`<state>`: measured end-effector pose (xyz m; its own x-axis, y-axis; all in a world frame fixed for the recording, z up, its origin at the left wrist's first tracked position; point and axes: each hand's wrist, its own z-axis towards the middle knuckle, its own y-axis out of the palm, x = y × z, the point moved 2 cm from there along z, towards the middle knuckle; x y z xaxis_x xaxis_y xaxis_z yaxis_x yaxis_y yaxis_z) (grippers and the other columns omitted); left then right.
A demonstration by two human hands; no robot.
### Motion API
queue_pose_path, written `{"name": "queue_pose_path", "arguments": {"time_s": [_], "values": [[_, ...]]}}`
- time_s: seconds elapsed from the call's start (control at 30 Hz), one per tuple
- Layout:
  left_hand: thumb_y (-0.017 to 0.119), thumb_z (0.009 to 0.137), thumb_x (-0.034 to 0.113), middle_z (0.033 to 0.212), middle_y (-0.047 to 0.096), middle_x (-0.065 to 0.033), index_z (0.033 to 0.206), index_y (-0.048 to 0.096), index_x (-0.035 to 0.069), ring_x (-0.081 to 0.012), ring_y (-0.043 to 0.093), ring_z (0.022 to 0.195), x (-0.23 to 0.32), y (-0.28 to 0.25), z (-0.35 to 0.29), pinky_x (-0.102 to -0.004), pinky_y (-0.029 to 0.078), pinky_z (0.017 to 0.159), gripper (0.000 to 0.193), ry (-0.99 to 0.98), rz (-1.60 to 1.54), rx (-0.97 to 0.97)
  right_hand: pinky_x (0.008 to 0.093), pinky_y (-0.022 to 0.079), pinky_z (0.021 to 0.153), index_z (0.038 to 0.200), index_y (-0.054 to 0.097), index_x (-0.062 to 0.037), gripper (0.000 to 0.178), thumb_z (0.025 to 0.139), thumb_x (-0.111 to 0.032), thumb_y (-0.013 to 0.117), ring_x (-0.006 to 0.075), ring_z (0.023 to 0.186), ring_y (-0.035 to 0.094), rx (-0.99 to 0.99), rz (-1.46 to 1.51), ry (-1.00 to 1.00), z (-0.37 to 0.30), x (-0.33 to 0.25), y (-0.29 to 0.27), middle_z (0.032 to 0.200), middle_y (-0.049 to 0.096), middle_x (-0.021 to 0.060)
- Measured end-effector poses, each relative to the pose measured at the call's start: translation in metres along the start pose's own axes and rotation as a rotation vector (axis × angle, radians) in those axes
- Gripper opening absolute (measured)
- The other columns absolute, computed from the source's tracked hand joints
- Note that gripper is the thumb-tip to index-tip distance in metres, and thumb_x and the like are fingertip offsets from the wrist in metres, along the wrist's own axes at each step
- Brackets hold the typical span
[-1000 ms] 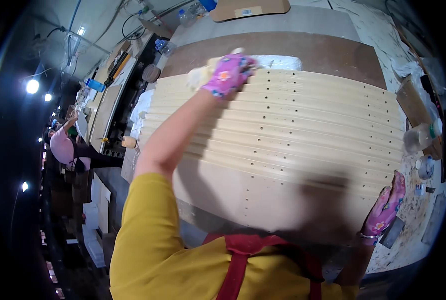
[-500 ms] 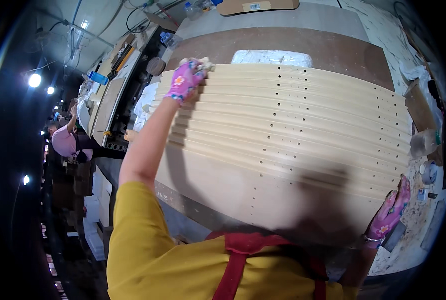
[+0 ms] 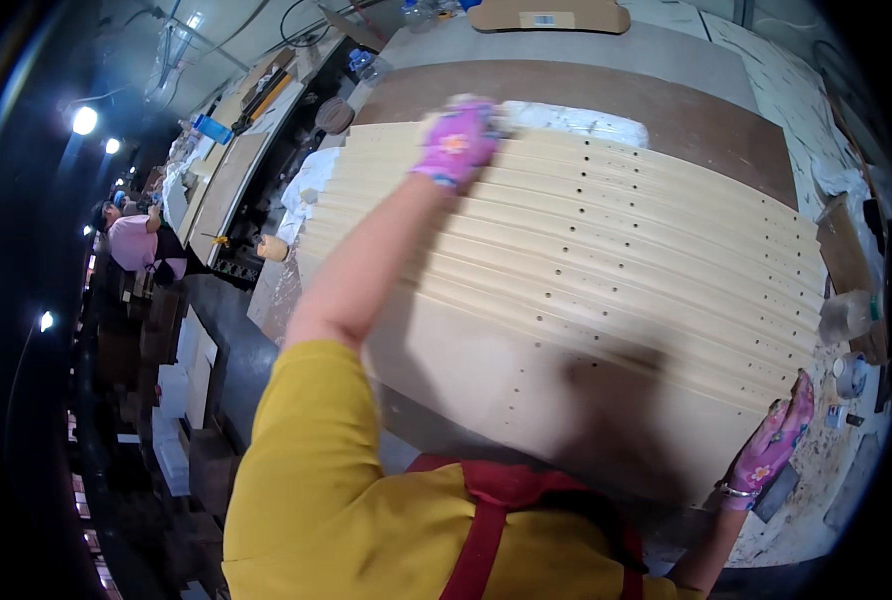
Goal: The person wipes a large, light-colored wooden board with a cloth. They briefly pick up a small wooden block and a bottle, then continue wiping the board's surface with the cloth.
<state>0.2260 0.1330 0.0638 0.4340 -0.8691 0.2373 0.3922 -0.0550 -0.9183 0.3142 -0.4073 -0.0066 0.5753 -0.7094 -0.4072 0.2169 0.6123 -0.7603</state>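
Observation:
Pale wooden boards (image 3: 446,225), drilled with rows of small dark holes, lie overlapped in a stepped fan in front of me. My left hand (image 3: 456,145), in a pink flowered glove, is at their far edge, left of the middle. It is closed on a whitish crumpled cloth (image 3: 463,101), smeared by motion and mostly hidden by the fingers. My right hand (image 3: 769,450), gloved alike, rests along the near right ends of the boards. Its fingers are stretched out, with nothing visible in them.
A white wrapped bundle (image 3: 576,122) lies behind the boards, and a flat cardboard piece (image 3: 549,15) farther back. On the right are a clear plastic container (image 3: 846,318) and a tape roll (image 3: 851,374). A person in a pink top (image 3: 132,243) is at the far left.
My left hand has swept right along the far edge of the boards with the cloth. The right hand stays at the board ends. The whole view has shifted slightly.

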Motion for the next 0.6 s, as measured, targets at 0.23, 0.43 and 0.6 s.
{"name": "queue_pose_path", "arguments": {"time_s": [0.23, 0.43, 0.6], "values": [[0.065, 0.085, 0.034, 0.083, 0.067, -0.0158, 0.095, 0.065, 0.010, -0.0353, 0.066, 0.077, 0.004, 0.004, 0.007, -0.0449, 0.052, 0.070, 0.026, -0.005, 0.084, -0.076, 0.0435, 0.031, 0.109, 0.138, 0.046, 0.0028, 0.046, 0.100, -0.021, 0.034, 0.0353, 0.131, 0.041, 0.010, 0.008, 0.061, 0.002, -0.010, 0.001, 0.139, 0.048, 0.0206], [0.064, 0.085, 0.026, 0.091, 0.066, -0.0143, 0.096, 0.065, 0.012, -0.0355, 0.065, 0.083, 0.041, 0.018, 0.008, -0.0448, 0.051, 0.074, 0.018, 0.185, 0.067, -0.010, 0.0431, 0.030, 0.110, 0.138, 0.046, 0.0016, 0.045, 0.100, -0.020, 0.035, 0.0348, 0.131, 0.041, 0.012, -0.028, 0.008, -0.001, -0.005, 0.001, 0.139, 0.049, 0.0195], [0.061, 0.081, 0.025, 0.082, 0.067, -0.0142, 0.088, 0.067, 0.012, -0.0352, 0.066, 0.080, 0.009, 0.003, 0.013, -0.0441, 0.053, 0.072, 0.016, 0.083, 0.094, -0.080, 0.0438, 0.030, 0.110, 0.138, 0.046, 0.0018, 0.045, 0.100, -0.020, 0.034, 0.0355, 0.130, 0.041, 0.002, -0.039, 0.007, 0.000, -0.001, 0.001, 0.140, 0.048, 0.0196]]}}
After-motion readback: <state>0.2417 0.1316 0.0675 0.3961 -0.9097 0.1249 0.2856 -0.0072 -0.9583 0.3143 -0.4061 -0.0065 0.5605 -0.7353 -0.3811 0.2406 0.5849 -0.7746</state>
